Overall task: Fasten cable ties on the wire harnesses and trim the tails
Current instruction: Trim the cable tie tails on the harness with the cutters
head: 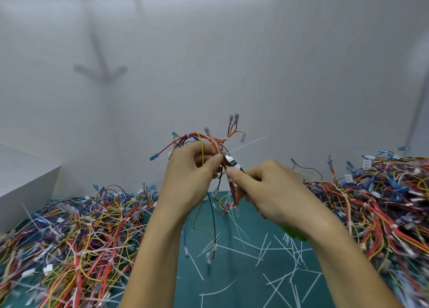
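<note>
Left hand (190,180): thumb and fingers curled, pinching the wire harness (209,140) at the tie. Right hand (274,191): wrapped round the green-handled cutters (232,162), nose beside the left thumb. Cable tie tail (250,142) juts beyond, uncut. Step, as judged: trimming. Next: seat blades flush, clear of wires, squeeze.

Light: bright, even, diffuse, from above; pale glare band along the top edge.
Shadows: soft grey arrow-shaped shadow (101,68) on the white wall (278,75), upper left; faint grey streak at far right.
Focus: left hand (190,180), right hand (278,191) and wire harness (209,140) at centre sharpest; small highlight on cutters (232,162); wire heaps (69,238) at lower left and lower right smeared.
Distortion: wide-angle stretch toward the bottom edge and corners.
</note>
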Tool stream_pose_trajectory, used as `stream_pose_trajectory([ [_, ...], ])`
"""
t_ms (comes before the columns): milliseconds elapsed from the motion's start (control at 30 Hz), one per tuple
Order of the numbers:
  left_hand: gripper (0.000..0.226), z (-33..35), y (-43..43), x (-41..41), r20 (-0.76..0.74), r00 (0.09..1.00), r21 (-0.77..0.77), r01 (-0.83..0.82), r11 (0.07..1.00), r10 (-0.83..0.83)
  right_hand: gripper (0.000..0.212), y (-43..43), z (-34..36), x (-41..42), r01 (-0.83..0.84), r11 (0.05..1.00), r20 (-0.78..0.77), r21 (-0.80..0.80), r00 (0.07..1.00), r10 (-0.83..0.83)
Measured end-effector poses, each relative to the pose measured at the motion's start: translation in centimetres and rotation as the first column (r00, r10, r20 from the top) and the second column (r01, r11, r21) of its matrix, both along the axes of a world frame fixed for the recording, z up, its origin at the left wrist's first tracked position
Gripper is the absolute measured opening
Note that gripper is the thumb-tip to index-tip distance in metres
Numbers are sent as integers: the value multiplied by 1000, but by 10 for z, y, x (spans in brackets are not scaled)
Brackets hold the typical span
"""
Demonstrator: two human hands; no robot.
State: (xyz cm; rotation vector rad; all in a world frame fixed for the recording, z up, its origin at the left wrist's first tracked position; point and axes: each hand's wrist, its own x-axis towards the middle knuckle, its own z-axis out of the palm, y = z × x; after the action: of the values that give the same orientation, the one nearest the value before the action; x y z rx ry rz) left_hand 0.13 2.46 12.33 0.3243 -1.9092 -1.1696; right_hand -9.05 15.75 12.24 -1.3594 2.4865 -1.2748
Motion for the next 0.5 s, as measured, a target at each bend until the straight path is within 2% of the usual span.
stream_pose_trajectory([
  [500,11,0,-2,-1,18,1000,-19,-12,1000,13,59,-1,-1,-1,1,1000,13,-2,1000,0],
])
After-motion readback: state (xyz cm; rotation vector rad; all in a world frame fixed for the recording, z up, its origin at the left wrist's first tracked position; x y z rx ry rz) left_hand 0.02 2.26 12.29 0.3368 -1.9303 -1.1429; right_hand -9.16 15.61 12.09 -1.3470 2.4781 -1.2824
